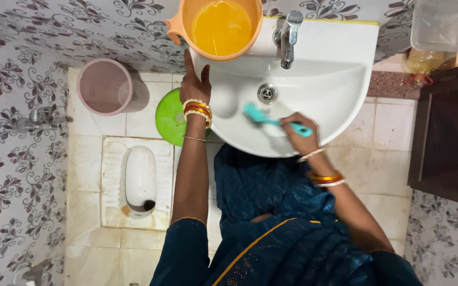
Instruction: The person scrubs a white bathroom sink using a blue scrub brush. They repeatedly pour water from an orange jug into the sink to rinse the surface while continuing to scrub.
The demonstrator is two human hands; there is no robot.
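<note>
pink bucket [104, 86] | green basin [169, 117] under sink | floor toilet [140, 180] | wall tap [41, 117] | dark cabinet [446, 137]

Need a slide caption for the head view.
Right hand scrubs white washbasin with teal brush; left hand braces on rim.

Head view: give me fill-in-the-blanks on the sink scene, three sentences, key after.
1. The right hand holds a teal ____ inside the sink.
2. The left hand rests on the sink's ____.
3. The orange jug sits beside the ____.

Missing words: brush; rim; tap
</note>
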